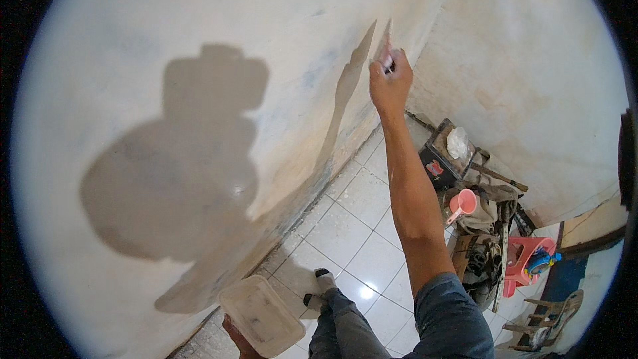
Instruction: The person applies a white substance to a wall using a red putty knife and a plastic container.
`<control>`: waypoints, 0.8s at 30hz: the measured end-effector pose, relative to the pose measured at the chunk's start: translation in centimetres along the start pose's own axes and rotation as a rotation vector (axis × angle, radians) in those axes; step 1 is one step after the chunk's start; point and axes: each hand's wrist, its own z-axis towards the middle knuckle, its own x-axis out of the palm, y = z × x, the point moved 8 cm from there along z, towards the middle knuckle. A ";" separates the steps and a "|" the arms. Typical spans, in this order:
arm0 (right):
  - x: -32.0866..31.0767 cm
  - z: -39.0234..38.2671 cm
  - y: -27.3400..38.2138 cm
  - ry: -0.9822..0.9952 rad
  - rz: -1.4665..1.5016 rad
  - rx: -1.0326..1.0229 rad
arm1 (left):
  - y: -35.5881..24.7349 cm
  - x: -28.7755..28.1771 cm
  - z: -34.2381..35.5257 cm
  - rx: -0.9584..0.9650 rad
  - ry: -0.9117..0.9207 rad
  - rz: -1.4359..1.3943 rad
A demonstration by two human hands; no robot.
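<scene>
The slim, pinkish tool (388,40) is at upper centre-right, pinched in the right hand (392,80), apparently angled to present its tip to the wall (292,20). At lower left, the left hand (240,342) supports a shallow container (290,332), probably for stability; its finger closure cannot be determined.

Right hand (391,86), arm extended, grips a narrow tool (388,41) at the patchy off-white wall (299,0); tool blurred, type unclear. Left hand (240,341) holds a translucent rectangular tub (262,316). Right of the arm: pink dipper (465,201), black box (438,165), pink plastic stool (517,252), white-tiled floor (364,196) below.
</scene>
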 end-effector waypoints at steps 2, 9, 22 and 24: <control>2.9 -0.9 2.1 0.103 0.004 -0.117 | -0.6 2.3 -1.1 -0.036 -0.076 -0.044; 5.7 -26.2 16.3 1.185 0.264 -0.347 | 0.5 -0.1 -0.9 -0.092 -0.018 -0.115; 3.3 -4.9 0.8 0.108 0.016 0.041 | -4.5 -1.3 -3.6 0.097 -0.018 -0.011; 6.3 -11.3 7.6 0.335 0.124 0.024 | -5.4 -1.8 -4.3 0.102 -0.027 0.090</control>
